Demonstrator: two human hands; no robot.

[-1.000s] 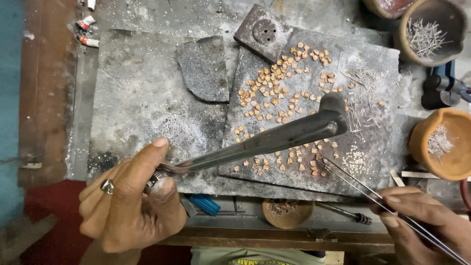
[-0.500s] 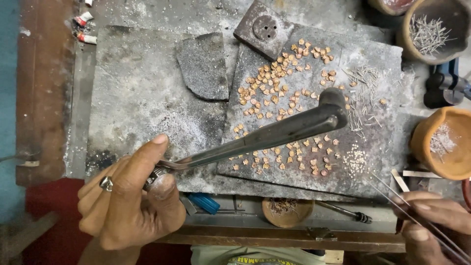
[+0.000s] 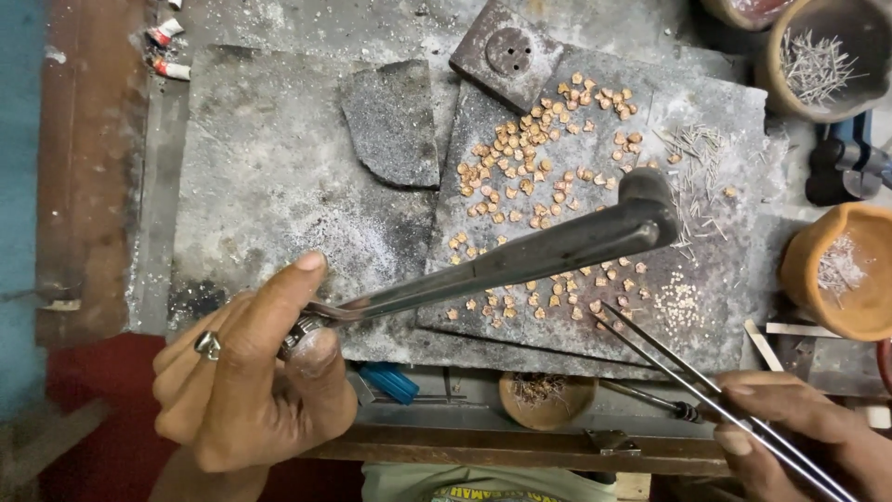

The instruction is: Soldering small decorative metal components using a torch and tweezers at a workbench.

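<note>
My left hand (image 3: 246,376), with a ring on one finger, grips the handle end of a long dark metal torch (image 3: 520,256). Its bent head hangs over a grey slab (image 3: 715,307). Several small copper-coloured pieces (image 3: 534,177) lie scattered on that slab. My right hand (image 3: 799,432) at the lower right pinches long thin tweezers (image 3: 669,358). Their tips reach the pieces near the slab's lower middle, just under the torch. A heap of fine wire bits (image 3: 697,172) lies on the slab's right side.
A broken dark stone piece (image 3: 395,121) and a square block with holes (image 3: 506,51) lie at the slab's upper left. Clay bowls (image 3: 841,270) with wire bits stand at the right. A small round dish (image 3: 544,400) and a blue tool (image 3: 390,381) sit at the bench's front edge.
My right hand has pushed the tweezers back up and left, so their tips are over the pieces again. The torch head has shifted slightly right.
</note>
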